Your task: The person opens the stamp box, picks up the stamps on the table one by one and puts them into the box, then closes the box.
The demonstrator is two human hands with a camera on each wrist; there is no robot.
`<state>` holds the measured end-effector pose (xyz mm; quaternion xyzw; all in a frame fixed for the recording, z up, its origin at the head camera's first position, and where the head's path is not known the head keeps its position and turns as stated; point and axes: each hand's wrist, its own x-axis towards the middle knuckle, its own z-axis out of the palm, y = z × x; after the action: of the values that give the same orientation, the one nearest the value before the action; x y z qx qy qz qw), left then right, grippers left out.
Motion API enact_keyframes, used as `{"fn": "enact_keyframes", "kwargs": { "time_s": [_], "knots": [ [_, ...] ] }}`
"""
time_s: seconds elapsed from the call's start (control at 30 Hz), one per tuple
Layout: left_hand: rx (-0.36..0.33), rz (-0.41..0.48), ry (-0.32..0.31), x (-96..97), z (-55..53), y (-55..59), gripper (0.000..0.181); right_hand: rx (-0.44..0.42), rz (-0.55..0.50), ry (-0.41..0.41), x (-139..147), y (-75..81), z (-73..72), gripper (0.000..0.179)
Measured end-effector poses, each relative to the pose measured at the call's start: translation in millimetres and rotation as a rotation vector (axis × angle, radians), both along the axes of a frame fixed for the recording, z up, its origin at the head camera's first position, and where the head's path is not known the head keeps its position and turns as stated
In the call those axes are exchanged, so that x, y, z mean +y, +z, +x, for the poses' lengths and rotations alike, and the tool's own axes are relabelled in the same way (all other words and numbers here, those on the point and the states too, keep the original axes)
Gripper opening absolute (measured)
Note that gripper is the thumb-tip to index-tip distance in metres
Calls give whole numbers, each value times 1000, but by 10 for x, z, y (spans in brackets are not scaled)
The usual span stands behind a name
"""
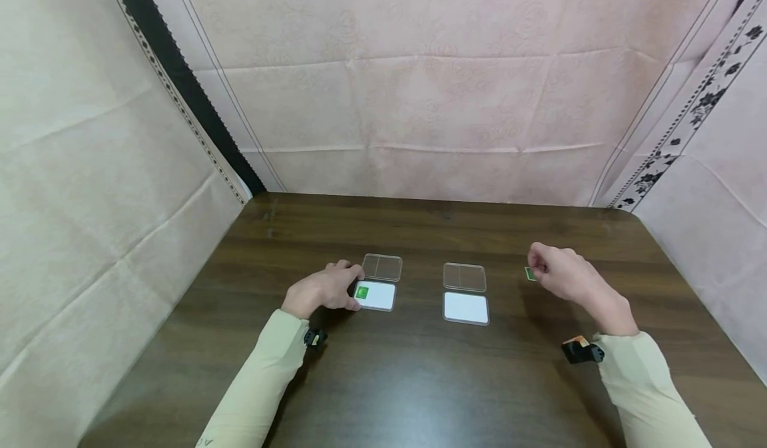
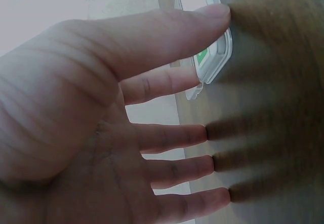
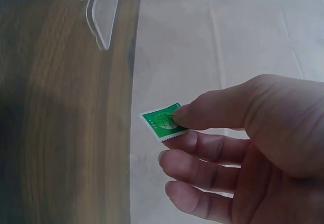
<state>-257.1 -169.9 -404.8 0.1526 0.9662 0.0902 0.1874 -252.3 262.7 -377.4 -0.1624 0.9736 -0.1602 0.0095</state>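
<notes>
In the right wrist view a green postage stamp (image 3: 161,122) with perforated white edges is pinched between the thumb and index finger of my right hand (image 3: 217,133). The head view shows that hand (image 1: 566,275) above the right part of the table, the stamp (image 1: 530,274) peeking out at its left. My left hand (image 1: 323,289) holds the left side of an opened clear plastic case (image 1: 382,267), thumb and index finger at its edges. Inside that case, a green stamp (image 1: 362,293) lies on the white insert (image 1: 381,296). The left hand's other fingertips touch the table.
Between the hands, a second clear case (image 1: 464,277) lies opened, its white insert (image 1: 466,308) showing no stamp. Both cases rest on a dark wooden table (image 1: 395,381). Pale cloth (image 1: 449,102) hangs behind the table and along both sides.
</notes>
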Motion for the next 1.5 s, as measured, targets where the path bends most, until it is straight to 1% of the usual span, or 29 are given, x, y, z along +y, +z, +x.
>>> {"fn": "enact_keyframes", "kwargs": {
  "time_s": [0.13,0.37,0.6,0.8,0.97,1.2,1.5],
  "knots": [
    [-1,-7,-4,4,3,3,55,-8,-13,20,-71,8,36,8],
    [0,-2,-4,17,0,3,55,12,-17,50,-147,31,62,8],
    [-3,5,4,25,-8,4,56,9,-47,71,-245,29,15,9],
    [2,4,0,32,-4,22,55,26,-45,81,-312,6,0,9],
    [1,2,3,31,3,34,55,23,-53,113,-410,8,-13,10],
    [-2,7,15,9,7,20,56,22,-60,155,-590,24,-47,9],
    [0,-1,7,3,-1,7,56,-14,-89,178,-813,22,-51,7]
  ]
}}
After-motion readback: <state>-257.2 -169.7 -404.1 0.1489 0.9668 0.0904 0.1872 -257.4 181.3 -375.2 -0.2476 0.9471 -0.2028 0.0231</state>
